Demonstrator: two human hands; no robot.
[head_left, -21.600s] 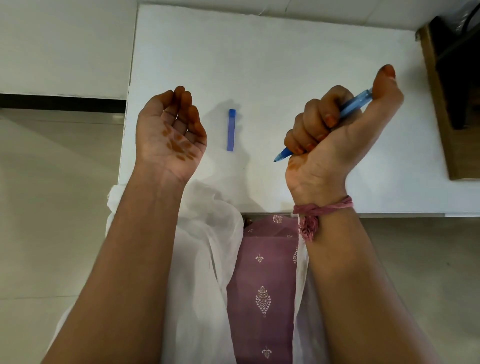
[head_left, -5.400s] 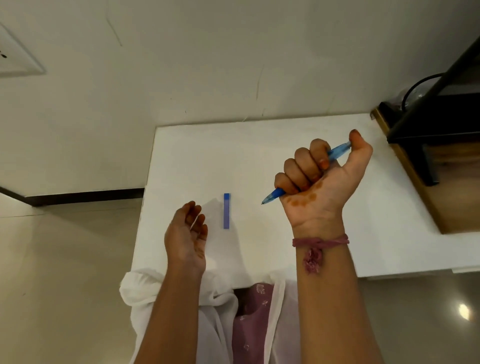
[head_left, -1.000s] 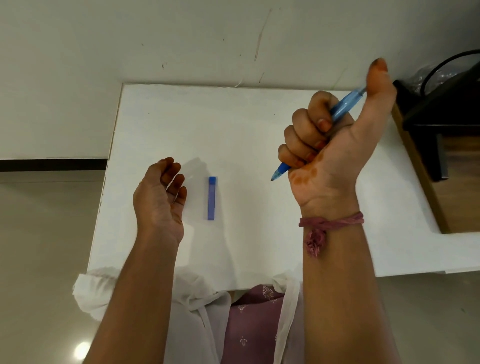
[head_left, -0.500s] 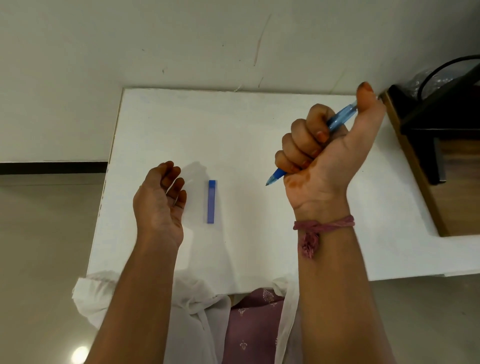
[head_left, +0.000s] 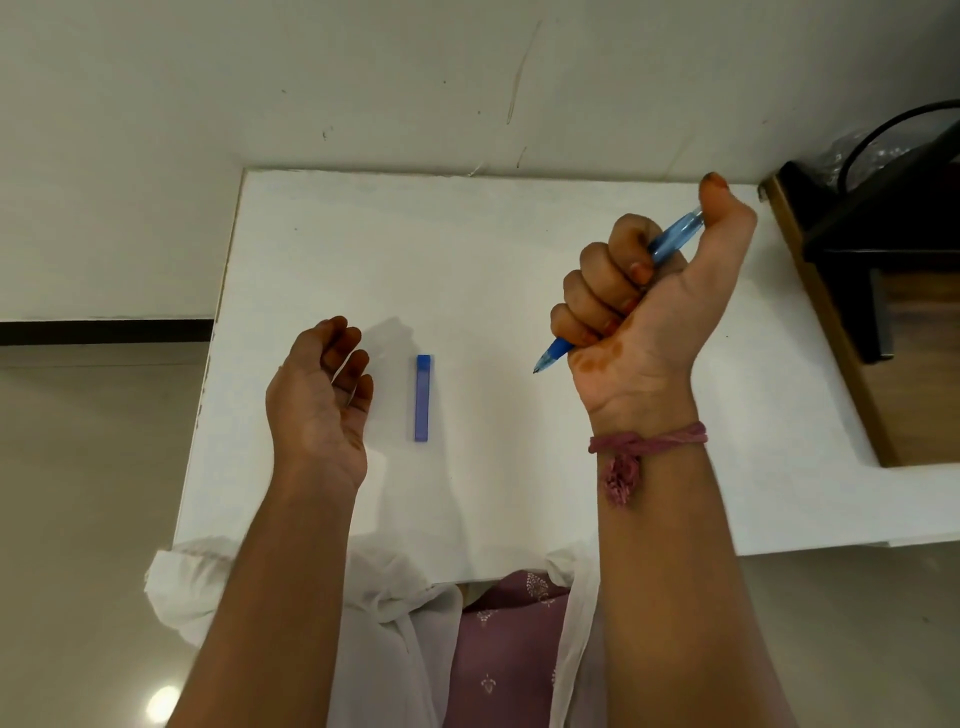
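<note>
My right hand (head_left: 649, 306) is raised over the white table (head_left: 493, 249), fist curled round a blue translucent pen (head_left: 675, 236). The pen's tip pokes out below the little finger, pointing down-left, and my thumb presses on its top end. A small blue rectangular case (head_left: 423, 398) lies flat on the table between my hands. My left hand (head_left: 317, 400) hovers to the left of the case, palm turned inward, fingers loosely curled, holding nothing and not touching the case.
A wooden surface (head_left: 919, 374) with a black stand (head_left: 872, 234) and a black cable abuts the table's right side. A pale wall rises behind the table. Tiled floor lies to the left. White and purple clothing sits at the table's near edge.
My right hand has lowered and shifted slightly right with the pen over the last second. The left hand and the blue case have stayed put.
</note>
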